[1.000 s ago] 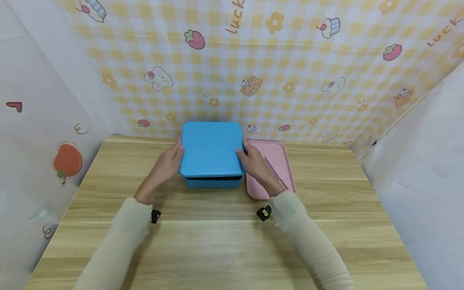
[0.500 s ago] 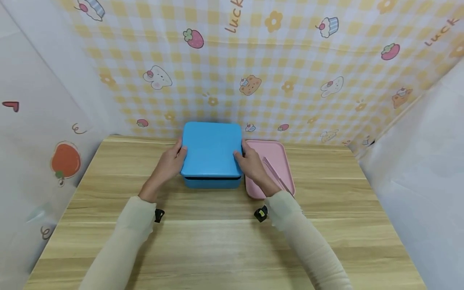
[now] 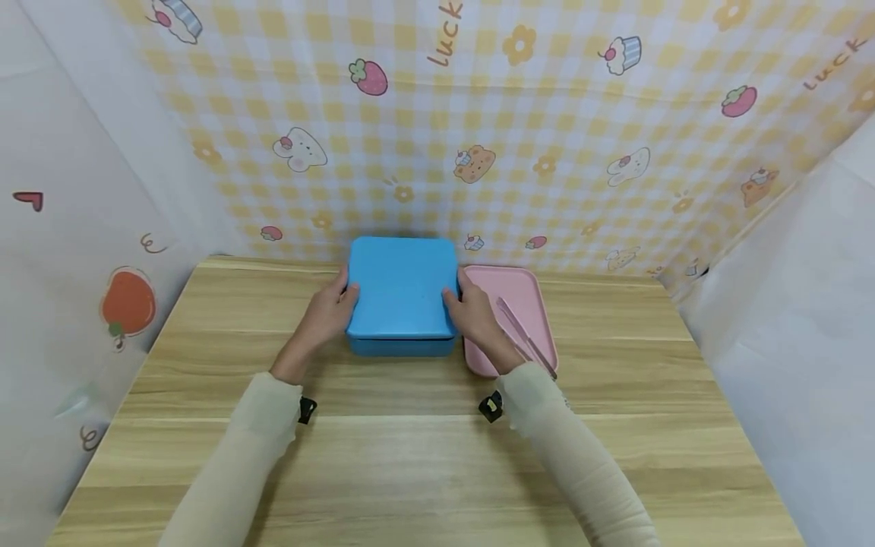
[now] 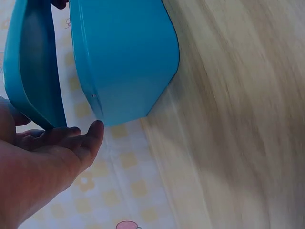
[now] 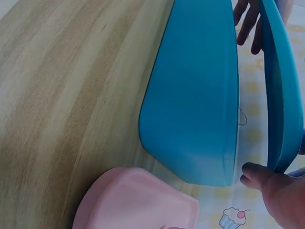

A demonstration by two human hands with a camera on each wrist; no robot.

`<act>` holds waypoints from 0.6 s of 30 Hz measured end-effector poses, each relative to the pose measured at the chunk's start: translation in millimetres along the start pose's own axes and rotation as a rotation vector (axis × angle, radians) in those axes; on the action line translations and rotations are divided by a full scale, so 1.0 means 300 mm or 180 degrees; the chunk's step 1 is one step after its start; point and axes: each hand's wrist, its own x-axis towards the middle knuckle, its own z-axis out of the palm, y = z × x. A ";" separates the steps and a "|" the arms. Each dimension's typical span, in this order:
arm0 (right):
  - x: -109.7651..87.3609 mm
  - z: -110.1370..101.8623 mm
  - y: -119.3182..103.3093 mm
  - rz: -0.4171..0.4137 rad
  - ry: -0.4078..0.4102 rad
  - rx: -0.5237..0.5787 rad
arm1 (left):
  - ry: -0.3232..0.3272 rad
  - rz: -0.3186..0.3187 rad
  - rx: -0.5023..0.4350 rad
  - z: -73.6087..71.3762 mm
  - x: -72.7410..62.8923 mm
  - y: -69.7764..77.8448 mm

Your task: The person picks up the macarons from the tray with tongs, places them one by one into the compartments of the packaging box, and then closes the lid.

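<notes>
Both hands hold a blue square lid [image 3: 403, 289] above a blue box [image 3: 402, 348] at the back of the table. My left hand [image 3: 330, 309] grips the lid's left edge, thumb on top. On the opposite edge, my right hand [image 3: 473, 310] grips it the same way. In the left wrist view a gap separates the lid [image 4: 35, 62] from the box [image 4: 128, 62]. The right wrist view also shows the lid [image 5: 285, 95] apart from the box rim, with fingertips under its edge. The inside of the box is hidden.
A pink tray [image 3: 522, 287] lies right of the box, partly under the right forearm. Slim metal tongs [image 3: 526, 336] rest on it. A yellow checkered cloth [image 3: 424, 114] hangs right behind the box, and white sheets flank the wooden table [image 3: 410, 471].
The lid has come down closer to the box and shifted slightly right, so the dark gap at the front is narrower. Both hands moved with it and kept their grip.
</notes>
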 end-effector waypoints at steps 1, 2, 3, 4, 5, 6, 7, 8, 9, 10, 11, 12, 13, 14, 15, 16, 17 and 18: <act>-0.001 0.000 0.002 0.0004 0.0018 -0.0020 | -0.0001 0.0001 -0.0002 0.004 0.000 -0.001; -0.001 0.000 0.004 0.0013 0.0031 -0.0034 | -0.0003 0.0007 -0.0009 0.007 0.000 -0.002; -0.001 0.001 0.006 0.0023 0.0043 -0.0050 | -0.0006 0.0011 -0.0023 0.010 0.000 -0.002; -0.001 0.002 0.008 0.0035 0.0055 -0.0063 | -0.0010 0.0016 -0.0040 0.012 0.000 -0.001; 0.000 0.004 0.010 0.0048 0.0061 -0.0077 | -0.0014 0.0016 -0.0051 0.013 0.000 0.000; 0.000 0.007 0.013 0.0059 0.0066 -0.0084 | -0.0020 0.0013 -0.0061 0.015 0.000 0.001; 0.001 0.009 0.015 0.0065 0.0074 -0.0097 | -0.0029 0.0015 -0.0067 0.016 0.000 0.002; 0.002 0.012 0.018 0.0074 0.0080 -0.0103 | -0.0040 0.0007 -0.0074 0.017 -0.001 0.002; 0.002 0.014 0.021 0.0083 0.0083 -0.0106 | -0.0048 -0.0004 -0.0076 0.019 -0.001 0.002; 0.002 0.017 0.023 0.0089 0.0084 -0.0112 | -0.0057 -0.0011 -0.0081 0.020 -0.001 0.001; 0.003 0.020 0.026 0.0092 0.0083 -0.0119 | -0.0064 -0.0018 -0.0082 0.021 0.000 -0.001; 0.002 0.022 0.029 0.0089 0.0088 -0.0121 | -0.0067 -0.0023 -0.0084 0.023 0.001 -0.003; 0.002 0.024 0.031 0.0083 0.0091 -0.0121 | -0.0067 -0.0030 -0.0087 0.025 0.002 -0.005; 0.002 0.025 0.033 0.0084 0.0092 -0.0118 | -0.0068 -0.0042 -0.0093 0.027 0.003 -0.007; 0.002 0.027 0.036 0.0084 0.0095 -0.0118 | -0.0067 -0.0050 -0.0092 0.029 0.005 -0.010; 0.003 0.028 0.038 0.0082 0.0102 -0.0127 | -0.0069 -0.0055 -0.0092 0.031 0.006 -0.012; 0.003 0.029 0.040 0.0085 0.0104 -0.0129 | -0.0069 -0.0062 -0.0086 0.033 0.007 -0.014; 0.004 0.029 0.041 0.0093 0.0099 -0.0125 | -0.0069 -0.0068 -0.0082 0.035 0.008 -0.016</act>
